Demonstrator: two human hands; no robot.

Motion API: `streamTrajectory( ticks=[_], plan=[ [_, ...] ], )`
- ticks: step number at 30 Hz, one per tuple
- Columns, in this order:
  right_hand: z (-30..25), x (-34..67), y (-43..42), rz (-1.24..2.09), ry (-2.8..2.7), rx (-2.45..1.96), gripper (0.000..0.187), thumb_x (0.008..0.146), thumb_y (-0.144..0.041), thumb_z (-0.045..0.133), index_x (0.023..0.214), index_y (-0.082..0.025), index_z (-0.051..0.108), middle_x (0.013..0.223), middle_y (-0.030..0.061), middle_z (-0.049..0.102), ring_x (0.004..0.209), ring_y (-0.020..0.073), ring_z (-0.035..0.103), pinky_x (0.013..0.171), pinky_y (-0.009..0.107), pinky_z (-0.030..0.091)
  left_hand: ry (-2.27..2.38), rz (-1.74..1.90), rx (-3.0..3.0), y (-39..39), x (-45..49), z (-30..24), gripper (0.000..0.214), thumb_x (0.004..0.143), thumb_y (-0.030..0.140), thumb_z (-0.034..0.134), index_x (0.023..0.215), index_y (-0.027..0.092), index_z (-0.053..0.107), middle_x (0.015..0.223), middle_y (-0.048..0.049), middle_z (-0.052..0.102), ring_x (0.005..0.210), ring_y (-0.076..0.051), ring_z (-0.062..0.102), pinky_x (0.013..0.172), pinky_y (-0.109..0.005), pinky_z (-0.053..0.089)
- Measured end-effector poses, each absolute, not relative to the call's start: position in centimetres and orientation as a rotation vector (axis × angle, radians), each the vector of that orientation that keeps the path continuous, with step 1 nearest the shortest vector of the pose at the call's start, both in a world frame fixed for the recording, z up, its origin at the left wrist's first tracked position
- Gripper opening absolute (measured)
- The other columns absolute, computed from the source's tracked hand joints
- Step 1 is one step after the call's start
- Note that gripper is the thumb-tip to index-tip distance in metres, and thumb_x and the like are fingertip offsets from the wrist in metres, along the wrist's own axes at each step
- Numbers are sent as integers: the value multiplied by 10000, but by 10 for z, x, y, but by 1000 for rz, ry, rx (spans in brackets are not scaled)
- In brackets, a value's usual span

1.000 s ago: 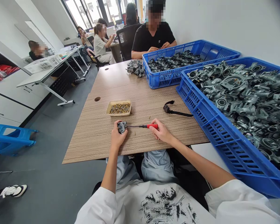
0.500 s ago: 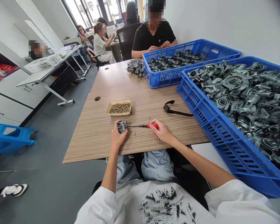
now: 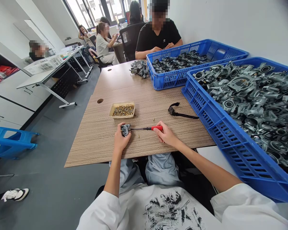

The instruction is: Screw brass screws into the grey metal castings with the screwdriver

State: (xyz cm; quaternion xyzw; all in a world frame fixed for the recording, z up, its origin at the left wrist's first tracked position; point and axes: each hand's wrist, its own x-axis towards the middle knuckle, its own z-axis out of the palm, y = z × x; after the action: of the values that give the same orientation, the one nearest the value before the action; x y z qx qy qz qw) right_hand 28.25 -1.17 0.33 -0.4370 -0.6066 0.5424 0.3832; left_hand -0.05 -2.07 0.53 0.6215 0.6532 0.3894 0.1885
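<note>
My left hand [image 3: 121,139] is closed around a small grey metal carburetor part [image 3: 125,130] near the table's front edge. In my right hand [image 3: 166,135] is a screwdriver [image 3: 156,128] with a red handle, gripped between thumb and fingers. Its thin dark shaft points left, and the tip meets the right side of the carburetor part; the exact contact is too small to make out. One brass screw [image 3: 139,135] stands below the shaft, and another brass screw [image 3: 154,119] is above the handle. Just beyond my left hand sits a cream tray [image 3: 110,114] full of small brass screws.
A black wristwatch [image 3: 172,111] lies right of centre on the wooden table [image 3: 91,140]. Two blue crates [image 3: 216,127] of metal castings line the right side. More castings [image 3: 139,68] are piled at the far end, where a co-worker in black [image 3: 158,36] sits.
</note>
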Motion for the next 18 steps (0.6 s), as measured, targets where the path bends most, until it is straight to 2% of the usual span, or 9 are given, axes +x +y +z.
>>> streamTrajectory(
  ticks=[11, 18],
  plan=[
    [4, 281, -12, 1367, -1545, -1132, 310, 994, -545, 569, 983, -267, 433, 568, -104, 533, 375, 115, 493, 367, 216, 378, 1835, 1111, 1739, -21, 0, 5, 454, 838, 309, 663, 1277, 263, 556, 1007, -22, 727, 833, -185, 676, 800, -287, 504],
    [6, 282, -13, 1354, -1571, -1108, 283, 973, -491, 594, 1048, -284, 415, 543, -119, 455, 383, 132, 478, 400, 242, 356, 1840, 1106, 1741, -21, 1, 6, 450, 841, 314, 659, 1276, 261, 557, 1012, -26, 732, 826, -184, 683, 792, -287, 512]
  ],
)
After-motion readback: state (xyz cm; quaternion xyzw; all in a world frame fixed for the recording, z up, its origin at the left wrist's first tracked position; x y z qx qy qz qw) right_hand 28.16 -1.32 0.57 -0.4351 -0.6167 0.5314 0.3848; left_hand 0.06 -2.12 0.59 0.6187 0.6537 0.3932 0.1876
